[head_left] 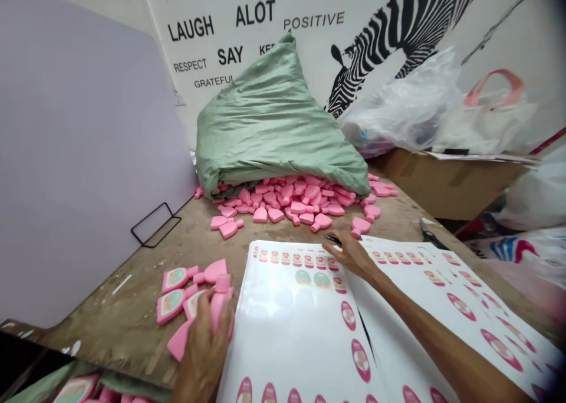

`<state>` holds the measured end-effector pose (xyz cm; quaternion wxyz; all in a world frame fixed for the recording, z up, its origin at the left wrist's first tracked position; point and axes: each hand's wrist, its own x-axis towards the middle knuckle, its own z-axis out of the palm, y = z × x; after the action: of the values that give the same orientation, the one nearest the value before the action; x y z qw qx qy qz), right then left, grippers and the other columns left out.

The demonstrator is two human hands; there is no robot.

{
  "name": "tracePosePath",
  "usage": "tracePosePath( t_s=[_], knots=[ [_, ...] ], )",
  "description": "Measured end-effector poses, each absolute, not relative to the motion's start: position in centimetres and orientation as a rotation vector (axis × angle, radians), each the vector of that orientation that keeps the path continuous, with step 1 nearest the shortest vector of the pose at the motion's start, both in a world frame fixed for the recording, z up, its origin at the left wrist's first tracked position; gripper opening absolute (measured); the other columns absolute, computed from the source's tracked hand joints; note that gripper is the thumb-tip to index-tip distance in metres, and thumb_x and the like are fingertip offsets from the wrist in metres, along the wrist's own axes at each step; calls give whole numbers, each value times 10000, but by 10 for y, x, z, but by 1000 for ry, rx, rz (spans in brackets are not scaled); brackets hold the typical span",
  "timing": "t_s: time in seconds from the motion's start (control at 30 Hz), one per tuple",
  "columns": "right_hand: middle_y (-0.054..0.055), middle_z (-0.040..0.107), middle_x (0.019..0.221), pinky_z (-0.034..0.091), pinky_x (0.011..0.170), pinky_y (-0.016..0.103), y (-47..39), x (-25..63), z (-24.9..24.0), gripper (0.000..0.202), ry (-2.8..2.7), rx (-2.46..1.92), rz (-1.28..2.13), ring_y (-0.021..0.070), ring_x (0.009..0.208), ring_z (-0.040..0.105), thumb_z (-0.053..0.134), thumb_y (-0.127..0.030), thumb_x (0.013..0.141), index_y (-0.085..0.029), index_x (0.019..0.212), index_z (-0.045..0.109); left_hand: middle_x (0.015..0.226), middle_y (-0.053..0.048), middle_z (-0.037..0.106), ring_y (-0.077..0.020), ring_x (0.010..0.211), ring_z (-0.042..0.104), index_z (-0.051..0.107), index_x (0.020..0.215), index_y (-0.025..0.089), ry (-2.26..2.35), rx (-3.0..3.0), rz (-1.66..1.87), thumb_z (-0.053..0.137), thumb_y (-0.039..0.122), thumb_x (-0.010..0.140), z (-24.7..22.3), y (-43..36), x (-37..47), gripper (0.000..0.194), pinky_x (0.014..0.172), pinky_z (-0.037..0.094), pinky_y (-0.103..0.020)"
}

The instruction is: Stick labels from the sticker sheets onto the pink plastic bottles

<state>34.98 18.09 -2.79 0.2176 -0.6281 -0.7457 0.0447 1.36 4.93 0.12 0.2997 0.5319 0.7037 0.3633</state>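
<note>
My left hand (pixel 204 332) is closed around a small pink toy bottle (pixel 221 300) at the left edge of a sticker sheet. Beside it lie several more pink bottles, some with a pale green and peach label, such as this labelled bottle (pixel 174 278). My right hand (pixel 351 254) is over the far edge of the white sticker sheet (pixel 287 320). Its fingers pinch a thin dark pointed tool (pixel 331 238), whose kind I cannot make out. Pink oval, small rectangular and two green round stickers remain on the sheet.
A green sack (pixel 274 131) stands at the back, with a heap of pink bottles (pixel 305 199) at its mouth. More sticker sheets (pixel 442 308) lie right, near black-handled scissors (pixel 431 235). A wire stand (pixel 157 226) is left; a cardboard box (pixel 451 182) stands right.
</note>
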Motion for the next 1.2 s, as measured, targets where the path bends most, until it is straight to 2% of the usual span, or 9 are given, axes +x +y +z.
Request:
tracePosePath(
  t_s=[0.17, 0.3, 0.4, 0.47, 0.57, 0.7, 0.8, 0.97, 1.2],
  knots=[
    [119, 667, 930, 397, 795, 327, 248, 347, -35, 318, -2243, -1673, -43, 243, 937, 578, 533, -102, 741, -158, 1035, 638, 1232, -140, 582, -317, 1073, 561, 521, 1158, 199, 2273, 1948, 796, 446, 403, 849, -18, 79, -28, 378, 903, 413, -462],
    [136, 663, 854, 376, 772, 326, 260, 342, -27, 145, -2295, -1624, -56, 245, 880, 568, 555, -120, 744, -139, 854, 647, 1208, -191, 559, -348, 1085, 512, 493, 1222, 120, 2424, 2071, 607, 512, 386, 810, -23, 85, -32, 490, 941, 355, -529],
    [150, 651, 912, 377, 771, 344, 231, 335, -6, 138, -2202, -1627, -93, 254, 887, 558, 550, -205, 790, -129, 885, 617, 1264, -191, 498, -340, 1174, 444, 477, 1239, 121, 2279, 2063, 899, 543, 393, 798, -8, 84, -5, 523, 983, 336, -528],
    [99, 647, 874, 395, 724, 316, 194, 323, 11, 204, -2036, -1572, 55, 215, 812, 565, 555, -329, 816, -151, 905, 601, 1259, -147, 513, -297, 1208, 433, 474, 1243, 170, 1926, 2024, 1118, 555, 383, 804, 6, 81, 28, 495, 1003, 356, -481],
    [7, 601, 700, 390, 578, 258, 134, 296, 29, 324, -1772, -1417, 678, 138, 626, 526, 574, -500, 786, -176, 792, 587, 1300, -112, 510, -274, 1220, 455, 477, 1255, 203, 1404, 1783, 1088, 652, 389, 744, 21, 72, 86, 572, 1009, 381, -421],
    [-19, 567, 678, 386, 562, 248, 93, 283, 21, 368, -1659, -1315, 1005, 114, 602, 495, 565, -547, 778, -179, 788, 574, 965, -93, 665, -212, 829, 654, 569, 1070, 155, 1008, 1314, 927, 549, 427, 826, 14, 58, 129, 366, 764, 521, -347],
    [-9, 595, 716, 388, 577, 262, 95, 302, -2, 330, -1647, -1483, 770, 125, 596, 523, 454, -513, 857, -196, 857, 550, 891, -98, 662, -164, 654, 644, 541, 988, 135, 961, 1005, 998, 562, 452, 816, -1, 55, 133, 361, 672, 544, -340],
    [17, 641, 739, 353, 655, 303, 106, 333, -39, 163, -1872, -1812, 119, 183, 693, 566, 437, -345, 884, -213, 846, 525, 782, -84, 628, -172, 657, 651, 512, 888, 121, 961, 890, 1011, 636, 351, 772, -10, 70, 145, 286, 682, 555, -351],
    [59, 655, 798, 289, 724, 331, 101, 337, -52, 117, -2002, -1770, -36, 222, 814, 538, 470, -274, 859, -199, 838, 557, 804, -35, 567, -174, 632, 667, 528, 905, 138, 948, 972, 1000, 687, 420, 729, -28, 95, 176, 368, 590, 538, -269]
  ],
)
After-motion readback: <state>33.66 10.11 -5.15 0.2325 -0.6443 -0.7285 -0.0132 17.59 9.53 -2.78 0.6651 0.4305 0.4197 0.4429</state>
